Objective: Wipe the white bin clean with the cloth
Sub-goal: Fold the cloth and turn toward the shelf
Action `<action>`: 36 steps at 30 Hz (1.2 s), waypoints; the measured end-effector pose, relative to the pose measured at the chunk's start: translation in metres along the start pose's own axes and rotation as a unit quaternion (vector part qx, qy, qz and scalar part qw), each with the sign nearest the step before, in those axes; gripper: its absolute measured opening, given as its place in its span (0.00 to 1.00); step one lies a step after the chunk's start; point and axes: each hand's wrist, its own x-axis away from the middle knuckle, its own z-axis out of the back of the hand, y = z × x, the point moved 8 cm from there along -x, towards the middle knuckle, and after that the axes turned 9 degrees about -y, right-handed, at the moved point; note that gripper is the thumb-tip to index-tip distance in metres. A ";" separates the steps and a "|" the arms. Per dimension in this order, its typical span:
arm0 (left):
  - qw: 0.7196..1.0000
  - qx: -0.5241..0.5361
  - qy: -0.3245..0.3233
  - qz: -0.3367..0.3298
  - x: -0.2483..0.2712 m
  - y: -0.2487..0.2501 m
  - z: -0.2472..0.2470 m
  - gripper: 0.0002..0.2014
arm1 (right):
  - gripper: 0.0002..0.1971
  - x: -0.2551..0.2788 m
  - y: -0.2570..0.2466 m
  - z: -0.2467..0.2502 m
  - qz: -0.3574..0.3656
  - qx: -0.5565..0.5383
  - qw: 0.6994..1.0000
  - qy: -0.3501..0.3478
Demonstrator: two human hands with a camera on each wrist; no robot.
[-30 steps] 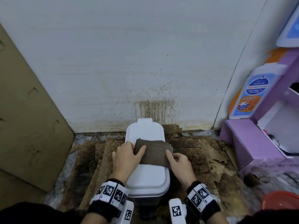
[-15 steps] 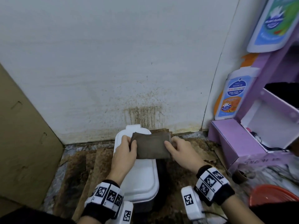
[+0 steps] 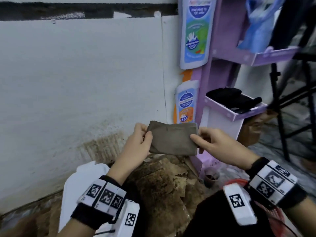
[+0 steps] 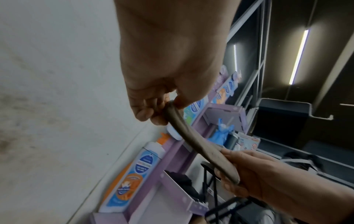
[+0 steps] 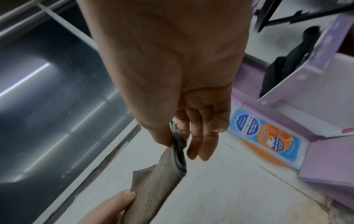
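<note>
Both hands pinch cloth.

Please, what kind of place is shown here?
Probably a shop's storage or utility corner, not a home. A purple cardboard display stand with printed soap-bottle cutouts stands against a stained white wall, and torn, dirty brown cardboard covers the floor.

Both hands are raised in front of the body. The left hand pinches the left edge of the folded brown-grey cloth; the right hand pinches its right edge, probably between thumb and forefinger.
</note>
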 end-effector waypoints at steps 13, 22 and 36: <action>0.954 -0.091 -0.253 -0.131 -0.112 0.038 -0.218 0.04 | 0.17 0.136 0.190 0.041 -0.158 -0.126 0.969 0.140; 0.837 -0.227 -0.479 -0.140 -0.121 -0.051 -0.381 0.05 | 0.15 0.221 0.323 -0.072 -0.309 -0.181 0.912 0.202; 0.791 -0.245 -0.559 -0.041 -0.107 -0.195 -0.511 0.05 | 0.12 0.265 0.428 -0.211 -0.463 -0.206 0.836 0.211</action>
